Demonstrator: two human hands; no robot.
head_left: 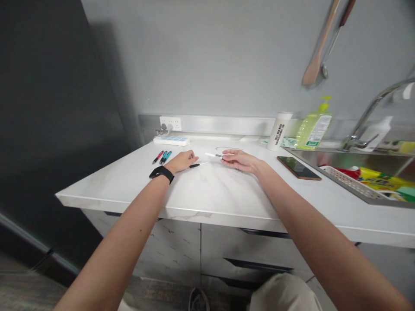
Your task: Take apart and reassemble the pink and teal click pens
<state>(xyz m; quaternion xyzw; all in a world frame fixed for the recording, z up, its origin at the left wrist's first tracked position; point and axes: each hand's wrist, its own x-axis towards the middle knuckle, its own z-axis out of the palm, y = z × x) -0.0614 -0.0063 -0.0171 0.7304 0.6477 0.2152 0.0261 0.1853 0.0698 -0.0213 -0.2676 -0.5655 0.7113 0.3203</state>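
Observation:
My right hand point(238, 160) is held over the white counter, its fingers closed on a slim pen-like piece point(212, 155) with a white end and a black section. My left hand point(182, 161), with a black watch on the wrist, rests low over the counter. Its thumb and forefinger are loosely bent, with a gap between them. Just beside its thumb lies a thin rod with a black end point(194, 165) and a pale shaft. Left of this hand lie a red pen point(158, 157) and two blue pens point(165, 157), side by side.
A power strip point(171, 140) is at the back left, below a wall socket point(170, 124). At right stand a white tumbler point(279, 131) and a green soap bottle point(314, 129). A phone point(298, 167) lies before the sink point(340, 159). A thin curved line point(228, 147) lies behind my right hand.

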